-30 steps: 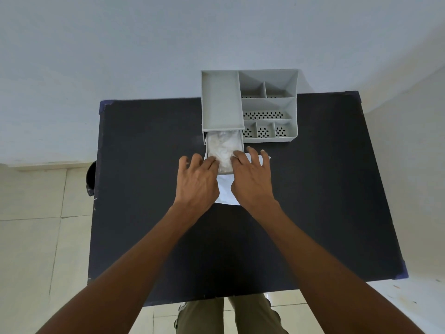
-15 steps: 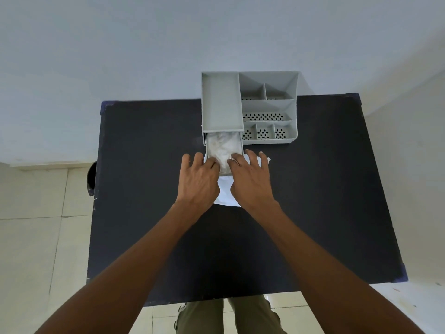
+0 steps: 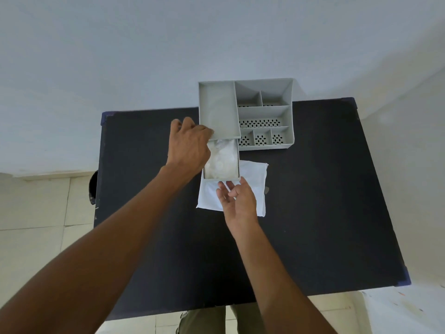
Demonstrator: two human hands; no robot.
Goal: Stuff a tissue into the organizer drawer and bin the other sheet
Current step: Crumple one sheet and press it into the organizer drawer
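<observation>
A grey organizer [image 3: 262, 114] stands at the far middle of the black table [image 3: 313, 213]. Its drawer [image 3: 238, 162] is pulled out toward me, and a crumpled white tissue [image 3: 222, 159] lies inside it. My left hand [image 3: 189, 145] rests against the organizer's left side beside the drawer, fingers curled. My right hand [image 3: 237, 197] is open, palm partly up, fingertips touching the drawer's front edge. A flat white tissue sheet [image 3: 255, 186] lies on the table under the drawer front and under my right hand.
A dark bin [image 3: 92, 186] shows past the table's left edge, on the tiled floor. A white wall stands behind the table. My legs appear below the near edge.
Both hands left the tissue in the drawer. My left hand moved up to the organizer's left side. My right hand drew back to the drawer front and turned palm up.
</observation>
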